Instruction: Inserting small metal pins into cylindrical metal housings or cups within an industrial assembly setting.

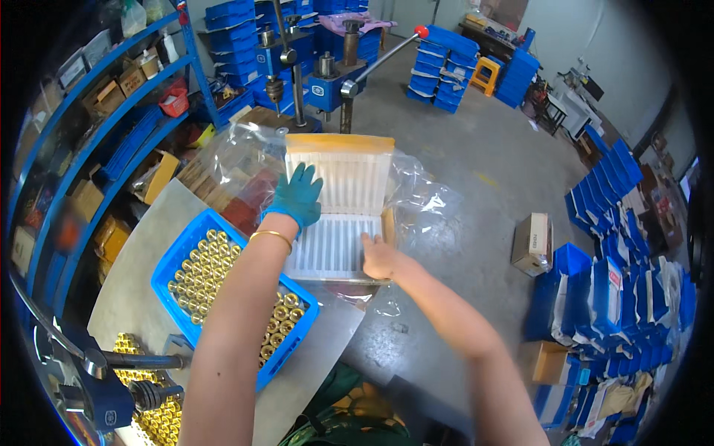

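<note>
At centre, the opened carton (340,143) holds a white ribbed tray (335,249); ribs point 12 to 6 o'clock, its long axis I cannot tell. The gloved left hand (297,197) lies at its 10 o'clock side, fingers apart. The right hand (381,260) touches the 5 o'clock corner; its grip I cannot tell. The cardboard box (529,249) at 3 o'clock bears dark print. The blue crate (184,242) borders 8 o'clock; grey floor (476,167) spreads toward 2.

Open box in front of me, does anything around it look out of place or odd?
Nothing is plainly spilled or damaged. Two mild oddities: crumpled clear plastic film sprawls out on both sides of the box, looking untidy, and only the left hand is gloved; the right hand is bare.
</note>
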`<move>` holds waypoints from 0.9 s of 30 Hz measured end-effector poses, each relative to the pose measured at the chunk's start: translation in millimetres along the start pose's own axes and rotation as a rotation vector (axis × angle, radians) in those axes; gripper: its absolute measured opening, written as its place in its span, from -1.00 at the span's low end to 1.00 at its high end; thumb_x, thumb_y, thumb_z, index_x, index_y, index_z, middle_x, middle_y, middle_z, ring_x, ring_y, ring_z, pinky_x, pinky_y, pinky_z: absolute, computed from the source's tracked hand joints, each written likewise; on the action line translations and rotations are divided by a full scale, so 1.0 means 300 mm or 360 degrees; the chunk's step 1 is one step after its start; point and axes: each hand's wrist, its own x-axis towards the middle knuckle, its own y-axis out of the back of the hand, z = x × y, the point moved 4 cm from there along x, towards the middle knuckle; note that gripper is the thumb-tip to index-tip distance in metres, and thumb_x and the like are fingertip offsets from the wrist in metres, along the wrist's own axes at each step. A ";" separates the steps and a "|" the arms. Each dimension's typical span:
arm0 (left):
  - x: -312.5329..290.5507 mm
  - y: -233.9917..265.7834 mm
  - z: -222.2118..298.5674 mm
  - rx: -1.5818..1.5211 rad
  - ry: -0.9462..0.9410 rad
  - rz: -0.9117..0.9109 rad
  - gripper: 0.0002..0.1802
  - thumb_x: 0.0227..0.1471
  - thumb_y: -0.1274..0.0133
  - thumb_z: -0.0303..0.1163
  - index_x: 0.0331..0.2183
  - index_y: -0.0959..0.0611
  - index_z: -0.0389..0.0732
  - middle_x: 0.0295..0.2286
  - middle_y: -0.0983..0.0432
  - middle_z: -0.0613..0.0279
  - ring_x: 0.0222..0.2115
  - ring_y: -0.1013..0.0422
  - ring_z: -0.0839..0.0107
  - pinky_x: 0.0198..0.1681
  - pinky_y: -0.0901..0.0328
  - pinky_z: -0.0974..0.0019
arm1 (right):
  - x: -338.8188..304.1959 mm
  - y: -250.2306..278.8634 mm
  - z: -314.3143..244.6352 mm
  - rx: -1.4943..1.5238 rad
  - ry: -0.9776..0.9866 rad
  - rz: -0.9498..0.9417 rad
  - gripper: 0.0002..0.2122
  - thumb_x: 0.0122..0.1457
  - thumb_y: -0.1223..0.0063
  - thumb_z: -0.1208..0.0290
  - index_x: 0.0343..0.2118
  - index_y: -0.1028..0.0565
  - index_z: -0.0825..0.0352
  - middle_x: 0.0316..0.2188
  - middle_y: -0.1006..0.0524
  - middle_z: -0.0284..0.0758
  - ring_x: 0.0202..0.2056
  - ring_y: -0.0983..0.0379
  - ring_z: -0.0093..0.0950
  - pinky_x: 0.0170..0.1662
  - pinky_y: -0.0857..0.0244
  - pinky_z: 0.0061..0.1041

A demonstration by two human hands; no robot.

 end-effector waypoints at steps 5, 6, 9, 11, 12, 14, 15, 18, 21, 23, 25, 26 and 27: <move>-0.100 0.033 0.212 -0.0414 0.0068 -0.0048 -0.67 -0.05 0.02 -0.26 -0.21 -0.56 -0.17 -0.18 -0.45 0.04 -0.10 -0.36 0.06 -0.05 -0.26 0.00 | 0.096 0.039 0.164 0.0217 0.0130 -0.0245 -0.56 0.00 0.18 0.49 0.01 -0.31 0.48 -0.07 -0.41 0.12 -0.04 -0.37 0.03 0.02 -0.26 -0.24; -0.138 0.006 0.281 -0.0609 0.0076 0.0012 -0.74 -0.06 0.02 -0.28 -0.32 -0.59 -0.19 -0.32 -0.52 0.07 -0.24 -0.45 0.05 -0.16 -0.33 0.00 | 0.108 0.050 0.210 0.0348 0.0202 -0.0186 -0.60 0.01 0.18 0.47 -0.06 -0.36 0.50 -0.12 -0.46 0.11 -0.09 -0.41 0.03 -0.01 -0.29 -0.27; -0.317 -0.102 0.466 -0.0688 0.0031 -0.0025 -0.72 -0.09 -0.02 -0.25 -0.33 -0.58 -0.21 -0.36 -0.49 0.01 -0.29 -0.44 0.05 -0.24 -0.35 0.07 | 0.034 0.142 0.062 0.0868 -0.0222 -0.0487 -0.64 0.02 0.17 0.45 -0.10 -0.40 0.47 -0.18 -0.49 0.05 -0.14 -0.45 -0.10 -0.06 -0.31 -0.35; -0.374 -0.189 0.540 -0.0701 0.0047 -0.0133 -0.64 -0.07 -0.02 -0.23 -0.24 -0.57 -0.23 -0.27 -0.47 -0.05 -0.19 -0.42 0.03 -0.16 -0.34 0.11 | 0.060 0.126 0.082 0.0812 -0.0170 -0.0507 -0.68 0.04 0.14 0.42 -0.14 -0.44 0.43 -0.21 -0.51 -0.03 -0.21 -0.49 -0.21 -0.15 -0.34 -0.34; -0.392 -0.227 0.550 -0.0645 0.0083 0.0151 -0.54 -0.05 -0.01 -0.18 -0.12 -0.50 -0.24 -0.15 -0.39 -0.12 -0.07 -0.32 0.00 -0.06 -0.28 0.12 | 0.087 0.102 0.107 0.0579 0.0024 -0.0391 -0.70 0.08 0.11 0.38 -0.13 -0.44 0.38 -0.19 -0.50 -0.07 -0.25 -0.49 -0.23 -0.16 -0.35 -0.33; -0.376 -0.238 0.540 -0.0845 0.0214 0.0078 -0.21 0.01 -0.03 -0.19 0.19 -0.15 -0.30 0.16 0.00 -0.24 0.21 0.05 -0.09 0.21 0.03 0.05 | 0.116 0.072 0.158 0.0085 0.0254 -0.0121 -0.72 0.09 0.00 0.31 -0.16 -0.48 0.30 -0.22 -0.53 -0.09 -0.32 -0.51 -0.17 -0.21 -0.38 -0.27; -0.366 -0.258 0.502 -0.0829 0.0248 0.0076 -0.21 0.01 -0.03 -0.19 0.19 -0.15 -0.30 0.16 0.00 -0.24 0.21 0.05 -0.09 0.21 0.03 0.05 | 0.122 0.067 0.107 0.0092 0.0288 -0.0135 -0.72 0.09 0.00 0.31 -0.16 -0.48 0.30 -0.22 -0.53 -0.09 -0.32 -0.51 -0.17 -0.21 -0.38 -0.27; -0.395 -0.235 0.374 -0.1526 0.0921 0.0728 0.02 -0.05 -0.14 -0.40 0.23 0.17 -0.38 0.24 0.34 -0.19 0.26 0.22 -0.08 0.28 0.20 0.03 | 0.137 0.076 -0.117 -0.0157 0.0459 0.0161 -0.76 0.04 -0.02 0.26 -0.30 -0.52 0.30 -0.32 -0.54 -0.03 -0.16 -0.45 -0.16 -0.13 -0.32 -0.18; -0.482 -0.122 0.485 -0.1972 0.0460 0.0781 -0.06 0.02 -0.08 -0.42 0.24 0.14 -0.36 0.25 0.31 -0.10 0.26 0.18 0.04 0.26 0.10 0.07 | 0.237 -0.004 -0.227 0.0302 0.0837 0.0254 -0.79 0.02 -0.01 0.30 -0.31 -0.52 0.29 -0.33 -0.54 -0.06 -0.18 -0.46 -0.16 -0.13 -0.34 -0.18; -0.606 -0.079 0.555 -0.2461 0.0337 0.0299 -0.25 0.08 0.01 -0.52 0.21 -0.02 -0.36 0.22 0.10 -0.03 0.23 0.04 0.17 0.23 -0.02 0.13 | 0.270 -0.049 -0.308 0.0143 0.0853 0.0596 -0.74 0.00 -0.05 0.33 -0.21 -0.52 0.21 -0.35 -0.55 -0.10 -0.25 -0.49 -0.12 -0.16 -0.36 -0.19; -0.697 -0.052 0.504 -0.2893 0.0389 0.0309 -0.35 0.11 0.06 -0.52 0.19 -0.11 -0.36 0.18 -0.01 0.01 0.20 -0.03 0.21 0.21 -0.06 0.16 | 0.335 -0.089 -0.348 -0.0033 0.0789 0.0412 -0.76 0.00 -0.04 0.33 -0.23 -0.51 0.21 -0.35 -0.56 -0.12 -0.23 -0.49 -0.11 -0.14 -0.35 -0.21; -0.740 -0.037 0.471 -0.3338 0.0391 0.0302 -0.44 0.14 0.11 -0.52 0.16 -0.20 -0.36 0.15 -0.12 0.04 0.17 -0.10 0.25 0.20 -0.09 0.19 | 0.365 -0.099 -0.343 -0.0133 0.0733 0.0338 -0.78 -0.01 -0.01 0.35 -0.28 -0.51 0.27 -0.32 -0.55 -0.10 -0.22 -0.48 -0.12 -0.13 -0.35 -0.20; -0.776 -0.003 0.416 -0.3342 0.0430 0.0346 -0.44 0.14 0.11 -0.52 0.16 -0.20 -0.36 0.15 -0.12 0.04 0.17 -0.10 0.25 0.20 -0.09 0.19 | 0.387 -0.116 -0.330 -0.0241 0.0681 0.0258 -0.80 -0.01 0.01 0.37 -0.33 -0.50 0.33 -0.30 -0.55 -0.08 -0.21 -0.48 -0.12 -0.13 -0.35 -0.18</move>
